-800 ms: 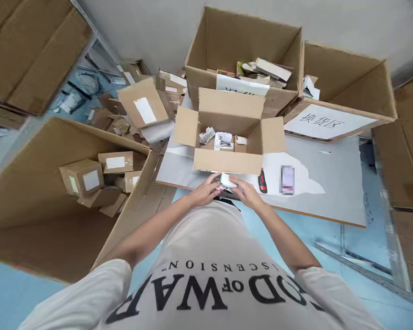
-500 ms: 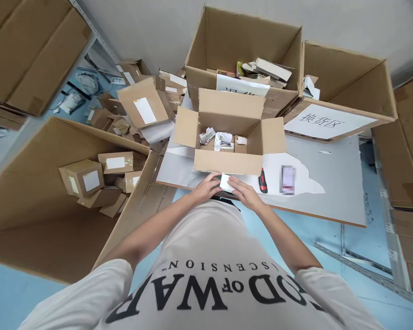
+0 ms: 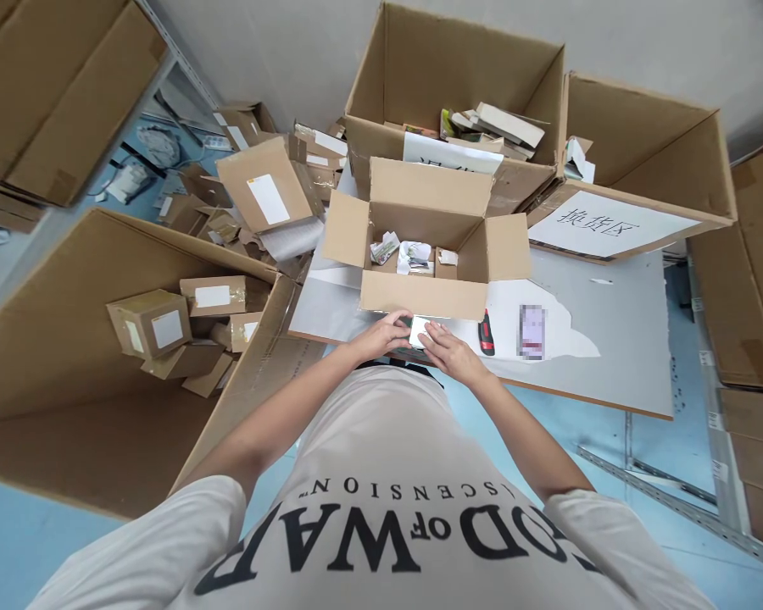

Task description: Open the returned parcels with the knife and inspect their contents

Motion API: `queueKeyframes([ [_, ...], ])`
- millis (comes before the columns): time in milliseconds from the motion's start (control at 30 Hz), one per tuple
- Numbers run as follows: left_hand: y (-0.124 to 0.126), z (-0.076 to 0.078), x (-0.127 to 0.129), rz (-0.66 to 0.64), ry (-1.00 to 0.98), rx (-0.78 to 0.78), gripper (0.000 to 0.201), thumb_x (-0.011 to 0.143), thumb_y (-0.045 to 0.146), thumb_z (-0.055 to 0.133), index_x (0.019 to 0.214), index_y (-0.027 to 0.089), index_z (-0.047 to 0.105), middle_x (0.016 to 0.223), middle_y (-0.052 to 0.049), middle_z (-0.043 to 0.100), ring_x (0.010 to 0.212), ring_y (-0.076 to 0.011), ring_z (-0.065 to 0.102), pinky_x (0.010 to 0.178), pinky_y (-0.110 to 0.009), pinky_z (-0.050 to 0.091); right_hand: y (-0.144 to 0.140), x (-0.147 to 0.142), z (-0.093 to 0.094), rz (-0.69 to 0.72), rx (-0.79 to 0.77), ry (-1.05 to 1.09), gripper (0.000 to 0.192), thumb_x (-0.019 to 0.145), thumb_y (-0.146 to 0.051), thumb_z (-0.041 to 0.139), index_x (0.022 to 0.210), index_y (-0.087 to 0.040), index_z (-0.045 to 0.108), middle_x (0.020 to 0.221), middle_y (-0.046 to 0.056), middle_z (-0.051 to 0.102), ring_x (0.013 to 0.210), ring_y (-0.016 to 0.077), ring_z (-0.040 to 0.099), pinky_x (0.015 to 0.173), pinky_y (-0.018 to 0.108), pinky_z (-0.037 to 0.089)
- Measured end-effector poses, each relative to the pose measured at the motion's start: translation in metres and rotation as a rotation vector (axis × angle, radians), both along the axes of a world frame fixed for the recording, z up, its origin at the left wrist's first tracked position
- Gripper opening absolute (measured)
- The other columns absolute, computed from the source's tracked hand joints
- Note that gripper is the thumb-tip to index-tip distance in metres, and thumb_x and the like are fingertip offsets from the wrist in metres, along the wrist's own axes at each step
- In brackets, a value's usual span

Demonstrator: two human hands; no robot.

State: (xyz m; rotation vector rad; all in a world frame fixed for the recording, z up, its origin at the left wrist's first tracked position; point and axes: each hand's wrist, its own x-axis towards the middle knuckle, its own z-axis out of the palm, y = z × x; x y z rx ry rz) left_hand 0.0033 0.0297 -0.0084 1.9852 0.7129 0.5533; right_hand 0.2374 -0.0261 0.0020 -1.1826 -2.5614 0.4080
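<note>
My left hand (image 3: 383,335) and my right hand (image 3: 448,352) meet at the near edge of the grey table (image 3: 610,322), both on a small white packet (image 3: 419,331). Fingers cover most of the packet, so its shape is hard to read. Just beyond it stands an open cardboard box (image 3: 423,295) with crumpled paper and small items (image 3: 412,257) inside. A red and black tool (image 3: 485,332) lies on the table just right of my right hand.
A phone (image 3: 532,331) lies on white paper right of the tool. Two big open cartons (image 3: 458,68) (image 3: 642,161) stand behind, one bearing a printed sign (image 3: 598,224). A large carton (image 3: 102,254) on the left holds several labelled small boxes (image 3: 149,322).
My hands have shifted the white packet slightly forward toward the open box, with my left fingers now on top of it. The view has tilted a little.
</note>
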Motion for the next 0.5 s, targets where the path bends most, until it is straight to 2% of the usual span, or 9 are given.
queueKeyframes([
  [133,-0.001,0.008,-0.002,-0.024,0.030,-0.009,0.024,0.088,0.031,0.058,0.103,0.016,0.069,0.134,-0.014,0.044,0.111,-0.0223,0.057,0.100,-0.039,0.046,0.001,-0.001,-0.007,-0.004,0.059,-0.013,0.036,0.097,-0.023,0.042,0.131,-0.018,0.053,0.133,0.015,0.057,0.134,0.0257,0.043,0.109,0.049,0.041],
  [267,-0.005,0.000,-0.001,0.038,0.012,-0.021,0.038,0.080,0.032,0.069,0.115,0.019,0.063,0.135,-0.014,0.044,0.122,-0.0274,0.051,0.104,-0.044,0.043,0.001,-0.001,-0.009,-0.007,0.108,-0.012,0.037,0.097,-0.021,0.042,0.132,-0.017,0.051,0.133,0.016,0.057,0.135,0.0253,0.042,0.108,0.049,0.042],
  [400,-0.012,-0.014,0.003,0.196,-0.113,-0.114,0.056,0.075,0.032,0.074,0.124,0.019,0.051,0.130,-0.015,0.049,0.107,-0.0232,0.061,0.093,-0.041,0.052,-0.002,-0.001,-0.007,0.023,0.183,-0.056,0.036,0.096,-0.018,0.042,0.129,-0.010,0.054,0.131,0.019,0.057,0.136,0.0277,0.040,0.108,0.047,0.042],
  [500,-0.015,-0.016,0.002,0.197,-0.110,-0.115,0.068,0.074,0.035,0.075,0.132,0.020,0.042,0.125,-0.014,0.053,0.098,-0.0204,0.064,0.088,-0.040,0.054,-0.011,-0.001,-0.009,0.028,0.218,-0.116,0.038,0.095,-0.019,0.043,0.129,-0.008,0.053,0.134,0.020,0.054,0.137,0.0301,0.037,0.108,0.049,0.040],
])
